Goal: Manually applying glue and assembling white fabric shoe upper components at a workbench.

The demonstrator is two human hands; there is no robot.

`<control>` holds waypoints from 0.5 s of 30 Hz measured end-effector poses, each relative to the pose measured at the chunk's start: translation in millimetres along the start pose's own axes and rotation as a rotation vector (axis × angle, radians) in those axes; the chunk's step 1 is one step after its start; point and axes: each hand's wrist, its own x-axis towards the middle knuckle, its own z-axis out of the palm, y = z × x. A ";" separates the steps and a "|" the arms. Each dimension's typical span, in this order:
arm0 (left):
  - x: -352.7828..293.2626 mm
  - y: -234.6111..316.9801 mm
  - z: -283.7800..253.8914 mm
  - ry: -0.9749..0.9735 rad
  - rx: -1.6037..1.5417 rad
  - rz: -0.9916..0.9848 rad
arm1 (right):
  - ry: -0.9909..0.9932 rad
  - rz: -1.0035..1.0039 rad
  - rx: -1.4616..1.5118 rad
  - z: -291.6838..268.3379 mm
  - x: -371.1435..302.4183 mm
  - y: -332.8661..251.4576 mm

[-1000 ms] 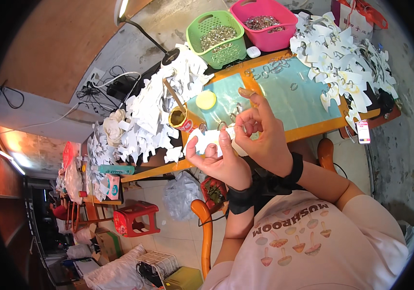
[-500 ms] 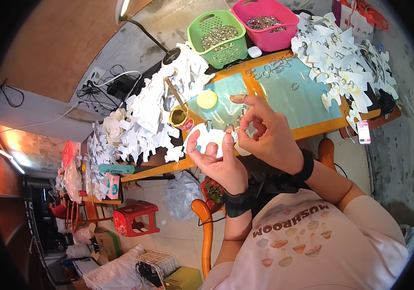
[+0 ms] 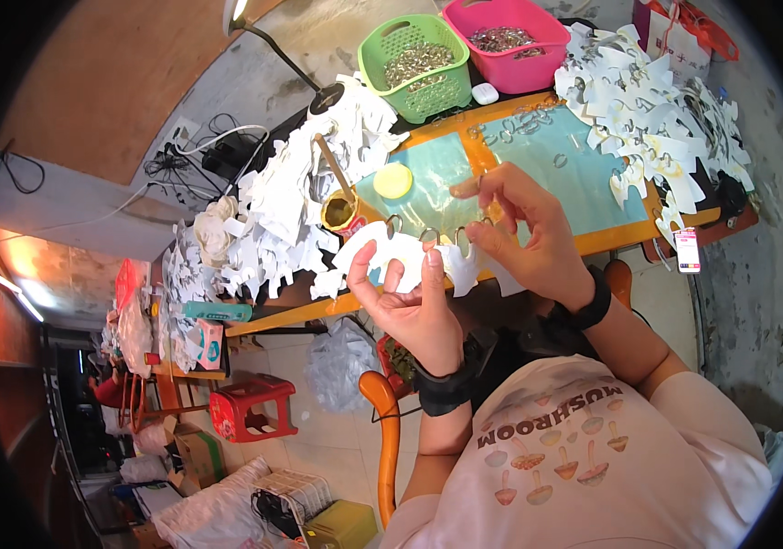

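Note:
My left hand [image 3: 417, 316] is closed on a white scalloped strip [image 3: 461, 267], thumb in front and fingers curled at its lower left. Thin metal rings [image 3: 430, 235] stand up along the strip's upper edge. At the strip's right end is my right hand [image 3: 533, 233], its fingers bent and apart, the thumb close to a ring. Its index finger reaches out with a brownish, smeared tip. Just beyond the strip's left end stands an opened tub of brown paste [image 3: 340, 214], with a stick [image 3: 333, 169] leaning in it. A yellow lid [image 3: 392, 181] lies beside the tub.
White cut pieces [image 3: 273, 206] are heaped at the left; ringed white pieces [image 3: 625, 114] pile up at the right. Green [image 3: 428, 98] and pink baskets [image 3: 524, 69] of metal rings stand at the back. Loose rings [image 3: 529, 123] lie on the blue mat [image 3: 584, 188]. A phone [image 3: 687, 251] hangs near the right edge.
My right hand has shifted slightly right and its fingers have spread. More of the strip and its rings shows between my hands. The left hand keeps its hold, a little lower.

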 end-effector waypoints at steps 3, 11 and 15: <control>-0.8 1.3 1.4 0.002 -0.001 0.019 | 0.023 -0.357 -0.220 5.7 2.9 10.5; -2.9 3.1 2.8 0.042 0.069 0.032 | -0.045 -0.233 -0.141 8.0 -3.5 2.5; -2.3 1.9 1.9 0.046 0.087 0.050 | -0.017 -0.266 -0.161 10.7 -3.3 0.1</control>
